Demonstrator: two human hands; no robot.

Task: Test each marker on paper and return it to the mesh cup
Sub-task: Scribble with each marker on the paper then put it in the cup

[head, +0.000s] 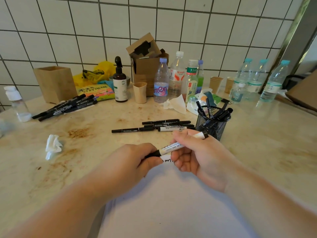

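Both hands meet over the near middle of the worktop (257,138), holding one white-barrelled whiteboard marker (173,146) between them. Left hand (135,160): fingers curled round the marker's black end, whether cap or tip cannot be told. Right hand (199,152): fingers and thumb wrapped round the barrel, whose other black end sticks out past the knuckles toward the mesh cup (211,125).

Paper (167,159): a white slip, mostly hidden beneath the hands, with a black scribble showing in the gap between them.

Mesh cup: black wire, upright, just beyond the right hand, with several black markers standing in it.

Loose markers (159,127): a row of black ones and one white whiteboard marker lying flat just left of the cup.

Second marker pile (66,108): black, at far left, in front of a wooden box (54,83).

Crumpled tissue (53,146): left of the hands, well apart. Another tissue (175,103) lies near the bottles.

Back row, against the tiled wall (68,31): dark pump bottle (120,85), open cardboard carton (145,62), beige cup (140,92), several clear plastic bottles (161,83), two paper cups (216,83).
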